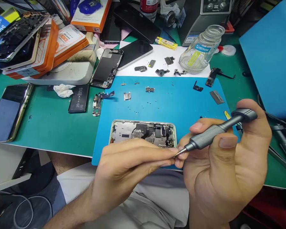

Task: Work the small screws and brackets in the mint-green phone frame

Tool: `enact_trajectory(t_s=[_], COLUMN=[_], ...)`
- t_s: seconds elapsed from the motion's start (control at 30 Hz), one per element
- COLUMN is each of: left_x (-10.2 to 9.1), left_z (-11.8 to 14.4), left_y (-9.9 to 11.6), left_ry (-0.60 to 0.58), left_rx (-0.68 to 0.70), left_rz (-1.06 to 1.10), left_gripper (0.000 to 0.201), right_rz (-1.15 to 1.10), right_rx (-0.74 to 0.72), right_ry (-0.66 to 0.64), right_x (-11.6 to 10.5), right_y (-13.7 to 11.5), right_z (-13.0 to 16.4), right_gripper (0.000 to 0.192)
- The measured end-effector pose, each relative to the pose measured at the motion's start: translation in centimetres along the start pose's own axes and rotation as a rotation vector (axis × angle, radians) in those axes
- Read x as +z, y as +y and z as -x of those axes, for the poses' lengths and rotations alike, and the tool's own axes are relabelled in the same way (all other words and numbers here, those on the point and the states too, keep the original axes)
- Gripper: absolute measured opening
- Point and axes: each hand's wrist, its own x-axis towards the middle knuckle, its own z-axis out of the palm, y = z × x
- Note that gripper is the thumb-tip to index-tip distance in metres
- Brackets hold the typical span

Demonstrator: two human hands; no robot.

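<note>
An opened phone body (143, 132) lies on the blue mat (181, 101) near the front edge, its insides exposed. My right hand (228, 165) grips a grey precision screwdriver (214, 132), tip pointing left and down. My left hand (131, 165) reaches in front of the phone, its fingertips pinched together at the screwdriver's tip (178, 152). Whether a screw sits between them is too small to tell. The hands hide the phone's near edge.
Small phone parts and screws (150, 89) are scattered on the blue mat and white sheet (162, 54). A glass jar (201, 49), a battery (79, 98), a flex part (97, 103), another phone (8, 111), a removed screen (106, 68) and stacked boxes (38, 44) surround it.
</note>
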Motion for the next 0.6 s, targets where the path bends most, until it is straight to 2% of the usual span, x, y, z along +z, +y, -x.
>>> enact_trajectory(t_s=[0.17,0.43,0.6], left_x=[0.04,0.0,-0.03], left_z=[-0.11,-0.03,0.15], left_y=[-0.1,0.02,-0.13], left_ry=[0.002,-0.007,-0.006], left_rx=[-0.012,-0.009,-0.008], left_rz=[-0.002,-0.004,-0.004], left_gripper=[0.04,0.037,0.037], right_rz=[-0.031,-0.041,-0.114], right_rx=[0.043,-0.021,0.06], right_ry=[0.021,-0.063,-0.022], right_x=[0.01,0.33,0.2], right_y=[-0.17,-0.62,-0.44], right_z=[0.06,-0.13,0.03], right_gripper=[0.044,0.037,0.04])
